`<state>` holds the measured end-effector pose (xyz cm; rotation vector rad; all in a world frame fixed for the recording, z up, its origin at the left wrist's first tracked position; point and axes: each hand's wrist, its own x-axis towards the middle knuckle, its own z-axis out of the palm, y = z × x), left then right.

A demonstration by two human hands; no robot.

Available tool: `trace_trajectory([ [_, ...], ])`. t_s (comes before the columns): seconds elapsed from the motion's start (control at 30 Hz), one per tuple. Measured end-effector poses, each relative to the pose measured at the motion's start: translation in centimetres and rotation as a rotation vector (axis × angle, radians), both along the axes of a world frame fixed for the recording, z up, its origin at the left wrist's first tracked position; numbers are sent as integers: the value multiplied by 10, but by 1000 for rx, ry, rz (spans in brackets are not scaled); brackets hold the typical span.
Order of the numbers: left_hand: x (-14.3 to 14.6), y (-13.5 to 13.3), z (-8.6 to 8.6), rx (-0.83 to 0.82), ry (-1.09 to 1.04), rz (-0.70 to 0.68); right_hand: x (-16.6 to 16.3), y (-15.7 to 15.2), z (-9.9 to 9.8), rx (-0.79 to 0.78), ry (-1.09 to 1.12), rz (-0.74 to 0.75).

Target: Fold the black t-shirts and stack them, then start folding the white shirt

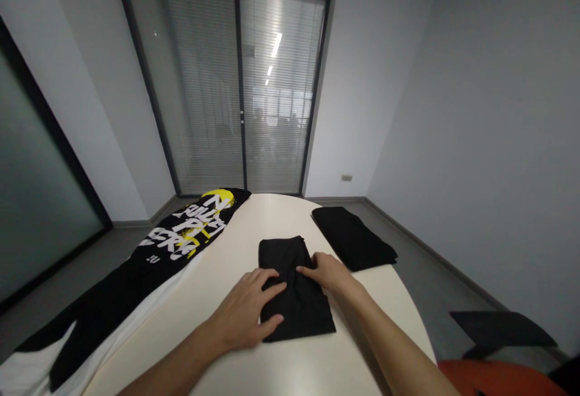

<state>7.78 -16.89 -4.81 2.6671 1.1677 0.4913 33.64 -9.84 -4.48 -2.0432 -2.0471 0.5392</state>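
Observation:
A folded black garment [301,317] lies flat on the pale table, with a few creases near its middle. On its left part rests my left hand [247,308], open, with fingers spread over the cloth and touching it. My right hand [330,271] is at the garment's right edge, thumb on top of the cloth and the other fingers curled at the side, gripping it. The tips of those fingers are partly hidden. What kind of garment it is I cannot tell.
Another folded black cloth [356,239] lies at the table's right edge. Black clothing with white and yellow lettering [181,233] stretches along the left side, with white fabric beside it. The round table [267,212] ends before a glass partition. An orange chair [493,378] stands at lower right.

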Motion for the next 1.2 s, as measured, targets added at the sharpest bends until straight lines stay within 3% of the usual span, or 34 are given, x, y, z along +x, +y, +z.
trace_trajectory([
  [0.2, 2, 5, -17, -81, 43, -37, 4, 9, -15, 108, 176, 27],
  [0.43, 2, 5, -21, -83, 3, -43, 10, 7, -13, 27, 413, 54],
  [0.63, 2, 16, -35, 25, -20, 149, 31, 19, -7, 183, 453, 3],
  [0.9, -8, 31, -42, 103, 29, 417, 60, 43, 32, 335, 445, 28],
  [1.2, -10, 31, -43, 50, 78, 433, 87, 86, 81, 393, 278, 87],
])
